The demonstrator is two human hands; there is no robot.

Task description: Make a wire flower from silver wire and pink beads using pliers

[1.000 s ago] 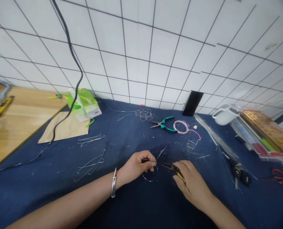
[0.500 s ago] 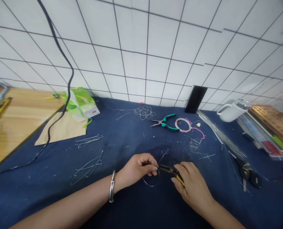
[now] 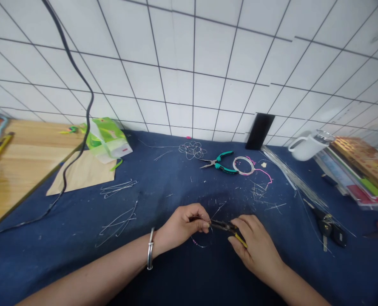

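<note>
Left hand [image 3: 184, 223], silver bangle at wrist, pinches a thin wire loop with pink beads [image 3: 201, 241] between closed fingertips. Right hand [image 3: 255, 246] is closed around yellow-handled dark pliers [image 3: 228, 228]; the plier tips meet the loop at the left fingertips. Loop lies on the blue cloth-covered tabletop [image 3: 163, 187], well in front of the teal-handled pliers [image 3: 219, 162].

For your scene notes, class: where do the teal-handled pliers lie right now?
In the head view, the teal-handled pliers lie on the blue cloth beyond both hands, right of centre, between the wire flower and the coil of wire.
</note>
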